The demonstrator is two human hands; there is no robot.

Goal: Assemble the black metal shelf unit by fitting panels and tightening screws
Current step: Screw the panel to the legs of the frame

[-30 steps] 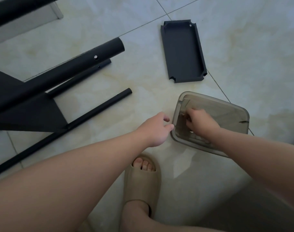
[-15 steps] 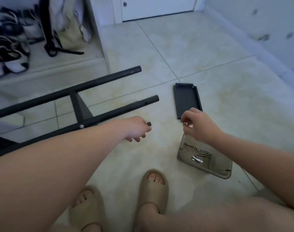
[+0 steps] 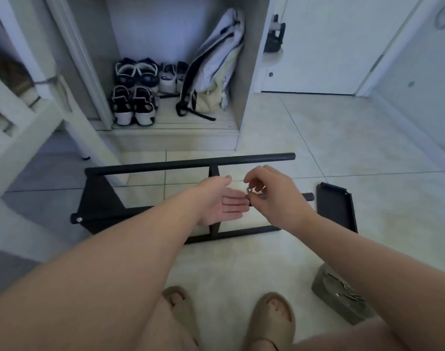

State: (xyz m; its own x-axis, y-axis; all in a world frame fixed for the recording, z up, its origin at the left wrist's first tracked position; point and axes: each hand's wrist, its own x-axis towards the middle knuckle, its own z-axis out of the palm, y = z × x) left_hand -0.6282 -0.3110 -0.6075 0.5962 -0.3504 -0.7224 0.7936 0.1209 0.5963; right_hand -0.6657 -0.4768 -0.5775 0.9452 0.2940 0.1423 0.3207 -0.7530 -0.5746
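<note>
The right hand (image 3: 274, 198) pinches a small screw (image 3: 249, 190) in curled fingertips beside the left hand (image 3: 222, 202), which is flat, palm up, fingers straight. Below them the black frame (image 3: 191, 163) lies on the floor (image 3: 317, 138), with a black panel (image 3: 335, 209) just to its right. Nearer, a grey tray (image 3: 320, 285) holds more screws (image 3: 348, 293).

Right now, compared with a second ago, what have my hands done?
The right hand left the tray, pinching small metal hardware, and moved forward and left over the frame. The left hand opened, palm up, beside it. Tray and panel stayed on the floor.
</note>
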